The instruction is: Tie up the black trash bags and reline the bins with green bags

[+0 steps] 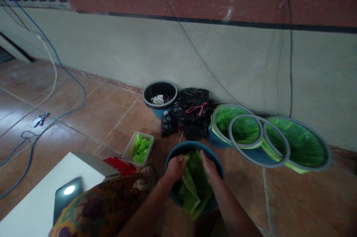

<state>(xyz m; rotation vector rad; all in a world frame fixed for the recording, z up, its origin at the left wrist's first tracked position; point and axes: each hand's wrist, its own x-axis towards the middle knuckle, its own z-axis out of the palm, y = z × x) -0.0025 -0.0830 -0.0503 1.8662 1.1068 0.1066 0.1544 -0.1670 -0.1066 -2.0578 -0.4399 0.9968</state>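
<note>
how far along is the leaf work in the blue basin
Done: a clear tub already holds torn green pieces. In hand: left hand and right hand both grip large green leaves over the blue basin. Left: several whole leaves remain there.

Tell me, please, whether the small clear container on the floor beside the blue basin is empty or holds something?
It holds something: the clear container has bright green leaf pieces piled inside, and no lid covers it.

bare forearms; dark floral-patterned garment (103, 207) over the lap.
</note>
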